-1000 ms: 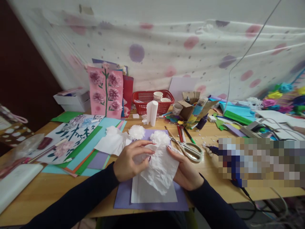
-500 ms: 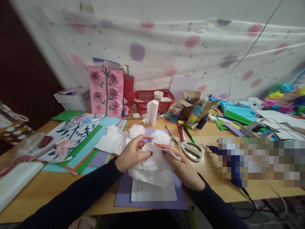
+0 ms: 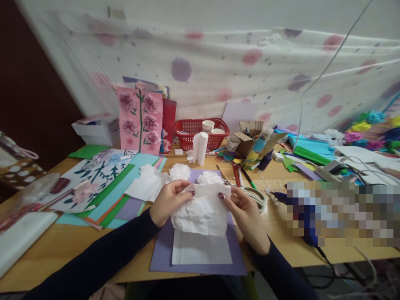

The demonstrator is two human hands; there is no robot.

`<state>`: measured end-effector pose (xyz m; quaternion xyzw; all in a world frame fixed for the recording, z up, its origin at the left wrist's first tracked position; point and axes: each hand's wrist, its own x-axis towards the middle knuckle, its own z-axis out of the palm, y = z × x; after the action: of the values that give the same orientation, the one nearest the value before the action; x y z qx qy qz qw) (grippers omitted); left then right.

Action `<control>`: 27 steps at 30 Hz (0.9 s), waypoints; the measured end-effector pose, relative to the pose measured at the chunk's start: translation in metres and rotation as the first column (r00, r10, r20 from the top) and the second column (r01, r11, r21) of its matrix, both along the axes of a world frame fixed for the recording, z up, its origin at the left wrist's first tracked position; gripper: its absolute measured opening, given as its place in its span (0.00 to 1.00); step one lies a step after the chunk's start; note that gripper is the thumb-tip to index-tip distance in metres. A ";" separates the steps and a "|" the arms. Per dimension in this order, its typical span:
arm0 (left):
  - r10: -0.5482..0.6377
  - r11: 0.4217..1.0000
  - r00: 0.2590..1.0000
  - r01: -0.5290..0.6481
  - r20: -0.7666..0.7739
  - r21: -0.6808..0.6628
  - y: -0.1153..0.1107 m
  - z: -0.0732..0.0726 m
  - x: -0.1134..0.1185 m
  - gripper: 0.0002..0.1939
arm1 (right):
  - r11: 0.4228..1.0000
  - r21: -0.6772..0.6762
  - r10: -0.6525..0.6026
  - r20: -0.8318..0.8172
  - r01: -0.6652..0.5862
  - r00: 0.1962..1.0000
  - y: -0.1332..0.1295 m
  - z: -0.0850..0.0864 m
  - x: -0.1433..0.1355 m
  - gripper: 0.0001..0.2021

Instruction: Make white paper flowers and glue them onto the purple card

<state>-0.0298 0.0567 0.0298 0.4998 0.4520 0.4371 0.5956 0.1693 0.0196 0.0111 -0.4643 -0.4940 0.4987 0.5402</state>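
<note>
A crinkled sheet of white tissue paper [image 3: 201, 212] hangs between my two hands. My left hand [image 3: 173, 198] pinches its upper left corner, and my right hand [image 3: 242, 206] pinches the upper right corner. Beneath it lies a flat white sheet [image 3: 201, 252] on a purple sheet of card [image 3: 162, 260]. Just beyond the held tissue are two fluffy white paper flowers, one on the left [image 3: 180, 171] and one on the right [image 3: 210, 178]. More loose white tissue [image 3: 146, 183] lies left of my left hand. Scissors [image 3: 258, 198] rest beside my right hand, partly hidden by it.
At the back stand a red basket [image 3: 187, 139] with paper cups and a roll of white paper [image 3: 200, 148]. Coloured paper sheets [image 3: 108, 200] spread on the left. Pens [image 3: 248, 177] and a blue glue gun [image 3: 279, 196] lie to the right, its cable trailing off the table.
My hands have moved apart, my right hand shifting rightward. The tissue's top edge, folded over before, is now stretched straighter between them.
</note>
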 end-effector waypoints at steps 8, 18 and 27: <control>-0.033 0.997 0.999 0.035 0.030 -0.066 -0.007 -0.012 0.014 0.15 | 0.765 0.628 -0.521 0.476 0.140 0.709 -0.004 -0.002 -0.012 0.08; -0.096 0.978 0.964 0.138 0.249 -0.157 -0.013 -0.011 0.020 0.27 | 0.644 0.746 -0.587 0.622 -0.166 0.518 -0.009 -0.007 -0.012 0.20; -0.028 0.999 0.995 0.025 0.099 0.026 -0.012 -0.015 0.023 0.15 | 0.607 0.776 -0.602 0.589 -0.169 0.540 -0.014 -0.006 -0.017 0.21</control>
<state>-0.0065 0.0443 0.0149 0.4907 0.4099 0.4590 0.6169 0.1523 0.0056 0.0053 -0.4287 -0.7726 -0.1125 0.4546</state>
